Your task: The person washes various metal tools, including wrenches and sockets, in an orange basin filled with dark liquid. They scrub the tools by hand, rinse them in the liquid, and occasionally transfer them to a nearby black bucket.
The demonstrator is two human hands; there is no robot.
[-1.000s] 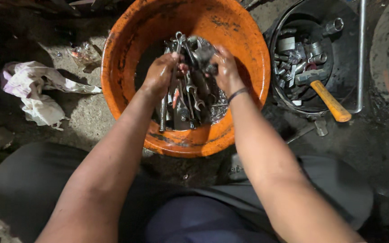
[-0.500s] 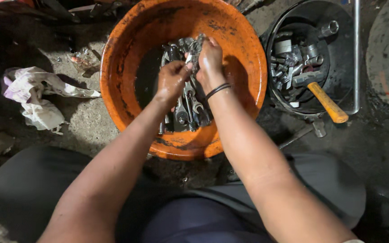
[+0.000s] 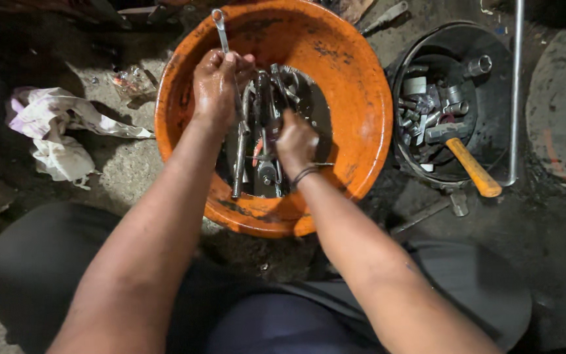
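**Hands working through wet tools in the orange basin**

Since half a second ago, both hands are sitting differently: the left hand [image 3: 216, 85], which was down on the pile, is now lifting a long wrench [image 3: 225, 49] so that its ring end is poking up past the basin's far rim near the top of the frame. The right hand [image 3: 295, 141], which was high on the pile, is now pressing lower, near the middle of the frame.

Left fingers are curling tightly round the wrench shaft, fully closed on it. Right fingers are folding down into the heap of metal tools [image 3: 263, 131]; whether they are clasping one piece is hard to tell, since the knuckles are hiding the tips.

That heap is lying in dark liquid at the bottom of the orange basin [image 3: 355, 111], which is filling the upper centre. At the right, a black bucket [image 3: 404, 62] is holding sockets and a hammer with a yellow handle [image 3: 473, 169]. A crumpled cloth [image 3: 60, 131] is lying at the left on the grimy floor.

Everything is looking wet and slick, so the raised wrench could be slipping from the grip and dropping back, splashing or striking the right hand. Sharp edges in the pile could also be nicking bare fingers.
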